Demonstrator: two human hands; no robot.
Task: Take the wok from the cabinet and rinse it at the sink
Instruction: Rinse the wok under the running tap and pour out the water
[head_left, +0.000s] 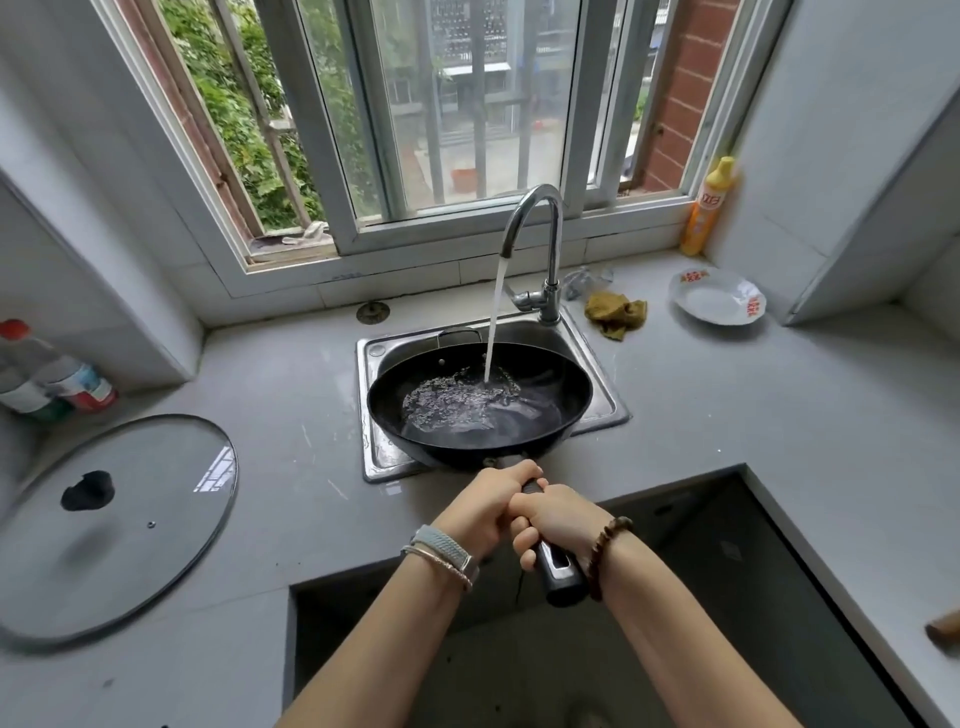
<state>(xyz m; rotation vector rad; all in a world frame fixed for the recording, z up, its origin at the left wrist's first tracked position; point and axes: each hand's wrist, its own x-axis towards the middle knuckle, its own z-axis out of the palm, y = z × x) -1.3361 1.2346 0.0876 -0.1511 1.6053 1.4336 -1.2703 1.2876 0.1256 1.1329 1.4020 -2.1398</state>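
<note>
- Your left hand (483, 506) forms the forward grip. Its fingers are curled round the handle (558, 569) of the wok (478, 400), close to where the handle meets the bowl.
- Your right hand (556, 525) forms the rear grip. It touches the left hand and wraps round the same handle just behind it. The end of the handle sticks out below your right wrist.
- Both grips are closed on the handle and hold nothing else.
- The wok bowl lies straight ahead of the grip, over the sink (374, 457), and covers most of the basin. Its near rim overhangs the sink's front edge. You cannot tell whether the bowl rests on the sink.
- The tap (540, 228) stands beyond the wok, on the far side from the grip. Its water (493, 322) falls into the bowl, and a shallow pool lies there.
- A glass lid (130, 519) lies flat on the desk (291, 395), well to the left of the grip.
- Two bottles (52, 379) stand further left and ahead of the grip, near the wall.
- Ahead and to the right of the grip, beside the tap base, a crumpled cloth (615, 312) lies on the desk. A white plate (717, 296) sits further right, and a yellow bottle (709, 208) stands in the corner beyond it.
</note>
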